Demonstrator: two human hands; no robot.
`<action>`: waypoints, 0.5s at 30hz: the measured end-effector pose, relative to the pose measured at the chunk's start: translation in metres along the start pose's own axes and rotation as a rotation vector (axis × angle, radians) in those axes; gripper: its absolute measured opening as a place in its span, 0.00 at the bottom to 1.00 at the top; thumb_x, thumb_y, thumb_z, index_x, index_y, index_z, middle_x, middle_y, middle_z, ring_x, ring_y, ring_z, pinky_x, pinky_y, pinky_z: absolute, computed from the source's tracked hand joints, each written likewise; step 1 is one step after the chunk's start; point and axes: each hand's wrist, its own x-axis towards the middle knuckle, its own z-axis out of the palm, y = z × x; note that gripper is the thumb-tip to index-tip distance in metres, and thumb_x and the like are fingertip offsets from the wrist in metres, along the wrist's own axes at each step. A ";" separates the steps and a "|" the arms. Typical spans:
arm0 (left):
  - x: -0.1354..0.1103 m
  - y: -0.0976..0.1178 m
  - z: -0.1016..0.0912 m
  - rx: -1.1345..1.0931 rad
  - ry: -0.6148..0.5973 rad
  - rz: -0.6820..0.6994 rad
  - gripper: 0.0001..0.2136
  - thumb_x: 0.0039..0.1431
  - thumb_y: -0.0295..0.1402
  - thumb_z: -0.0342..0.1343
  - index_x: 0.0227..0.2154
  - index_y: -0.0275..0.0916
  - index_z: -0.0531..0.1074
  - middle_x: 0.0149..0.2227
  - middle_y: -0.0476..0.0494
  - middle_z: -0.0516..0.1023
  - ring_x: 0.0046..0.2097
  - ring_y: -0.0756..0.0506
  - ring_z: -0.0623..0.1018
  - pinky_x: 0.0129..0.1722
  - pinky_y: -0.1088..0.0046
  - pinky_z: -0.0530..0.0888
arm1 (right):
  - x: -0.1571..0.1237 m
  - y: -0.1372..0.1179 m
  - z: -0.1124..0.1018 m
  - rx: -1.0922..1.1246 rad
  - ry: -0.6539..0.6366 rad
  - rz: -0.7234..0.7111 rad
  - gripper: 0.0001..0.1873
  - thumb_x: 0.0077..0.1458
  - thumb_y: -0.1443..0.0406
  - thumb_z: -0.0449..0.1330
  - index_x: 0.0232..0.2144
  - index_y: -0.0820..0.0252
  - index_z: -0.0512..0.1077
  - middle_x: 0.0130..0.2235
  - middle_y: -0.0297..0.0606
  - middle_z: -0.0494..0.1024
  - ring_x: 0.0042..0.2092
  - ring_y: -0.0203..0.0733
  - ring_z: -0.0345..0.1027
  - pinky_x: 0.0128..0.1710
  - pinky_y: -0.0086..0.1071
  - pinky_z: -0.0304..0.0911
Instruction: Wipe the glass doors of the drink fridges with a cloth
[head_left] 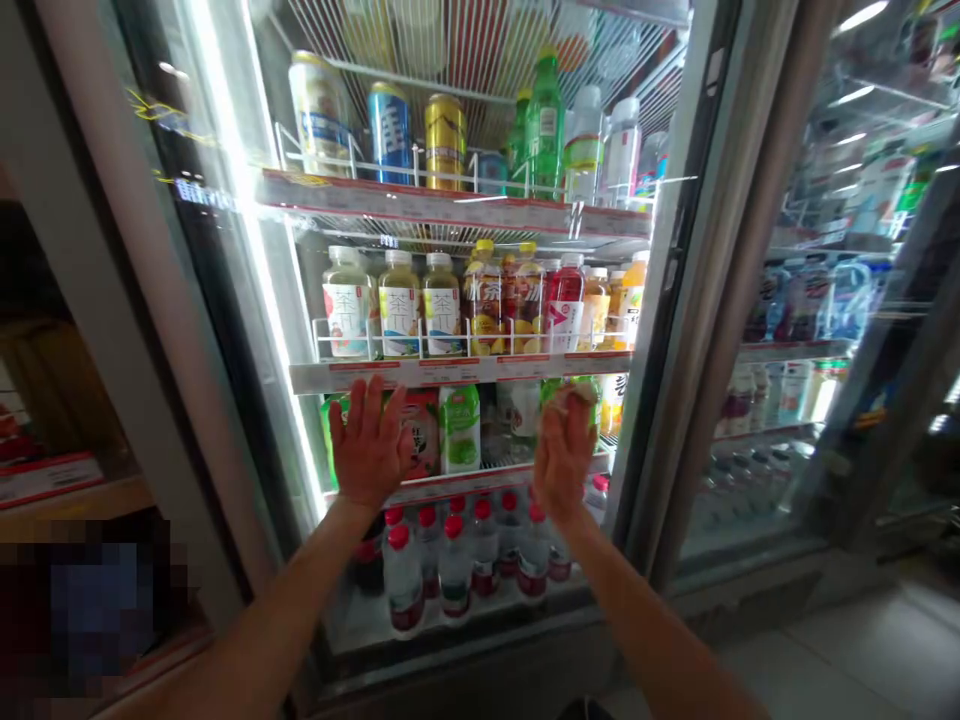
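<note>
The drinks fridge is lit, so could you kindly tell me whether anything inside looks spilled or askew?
Nothing clearly stands out: the white-labelled bottles stand upright, and no spill is visible around the red-capped bottles.

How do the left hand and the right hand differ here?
The left hand has its fingers spread apart; the right hand has its fingers held closer together.
The left hand shows nothing in its grasp; the right hand seems to have a pale, cloth-like item at its fingertips, though blur hides the details.
The left hand is beside a red pack; the right hand is farther right.
Both are bare and point upward.
</note>
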 end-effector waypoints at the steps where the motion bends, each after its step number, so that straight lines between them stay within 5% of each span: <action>1: 0.000 0.000 0.000 0.001 -0.002 0.000 0.31 0.58 0.33 0.50 0.63 0.44 0.46 0.66 0.41 0.48 0.67 0.44 0.46 0.64 0.59 0.42 | -0.004 -0.010 0.001 0.039 -0.048 -0.108 0.26 0.58 0.69 0.48 0.59 0.56 0.59 0.63 0.47 0.57 0.67 0.49 0.39 0.62 0.52 0.42; 4: -0.001 -0.001 -0.001 -0.016 -0.006 0.006 0.30 0.58 0.33 0.50 0.63 0.44 0.48 0.65 0.41 0.49 0.67 0.44 0.46 0.65 0.60 0.43 | -0.012 -0.024 0.000 0.098 -0.126 -0.310 0.24 0.56 0.69 0.50 0.55 0.52 0.64 0.61 0.41 0.62 0.67 0.45 0.41 0.64 0.49 0.36; 10: -0.001 -0.002 0.000 -0.013 -0.003 -0.001 0.30 0.59 0.33 0.49 0.63 0.43 0.49 0.65 0.40 0.50 0.67 0.43 0.46 0.65 0.59 0.43 | -0.005 -0.003 -0.002 -0.014 0.025 0.056 0.28 0.57 0.71 0.47 0.60 0.58 0.57 0.66 0.49 0.50 0.67 0.51 0.39 0.60 0.56 0.44; 15: -0.008 0.001 -0.002 -0.036 -0.019 -0.021 0.30 0.58 0.33 0.50 0.63 0.44 0.47 0.65 0.41 0.49 0.67 0.43 0.46 0.65 0.59 0.42 | -0.018 -0.033 0.002 0.107 -0.130 -0.252 0.25 0.56 0.69 0.50 0.56 0.52 0.63 0.62 0.40 0.61 0.67 0.45 0.41 0.64 0.50 0.37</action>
